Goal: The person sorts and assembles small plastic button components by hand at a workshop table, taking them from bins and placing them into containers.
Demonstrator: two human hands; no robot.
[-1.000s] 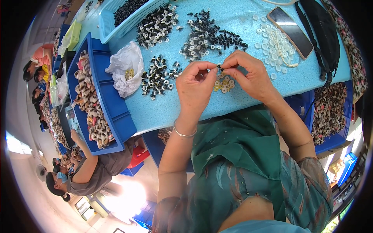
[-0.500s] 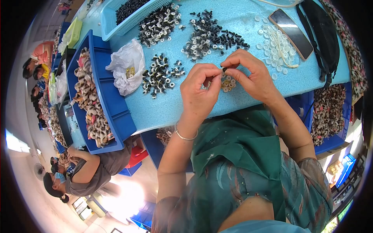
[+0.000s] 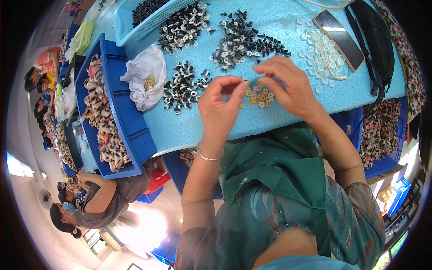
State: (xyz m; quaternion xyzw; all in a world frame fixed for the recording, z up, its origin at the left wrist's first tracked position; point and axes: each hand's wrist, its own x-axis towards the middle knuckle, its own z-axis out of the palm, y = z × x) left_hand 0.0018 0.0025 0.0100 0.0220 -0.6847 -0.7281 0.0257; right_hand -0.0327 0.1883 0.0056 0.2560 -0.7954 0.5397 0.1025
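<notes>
My left hand (image 3: 219,104) is closed in a pinch, with a small dark piece mostly hidden at its thumb and fingertip. Just to the right, my right hand (image 3: 290,87) holds its thumb and forefinger apart, with nothing visible between them. Between and below the hands lies a small heap of yellowish and whitish ring washers (image 3: 260,98) on the light blue table (image 3: 189,130). Left of my left hand are black pegs with pale rings (image 3: 182,87). Beyond my hands sits a pile of black pegs (image 3: 238,38), some mixed with white rings.
A blue bin (image 3: 128,119) of spotted plush pieces stands left, beside a white plastic bag (image 3: 150,72). Farther back are a light blue basket (image 3: 148,24) and a black-and-white heap (image 3: 182,29). Clear washers (image 3: 321,54), a phone (image 3: 339,40) and a black pouch (image 3: 373,40) lie right.
My hands have parted: the left has drawn left with the small dark piece, and the right thumb and forefinger have spread. More of the yellowish washers show between them.
</notes>
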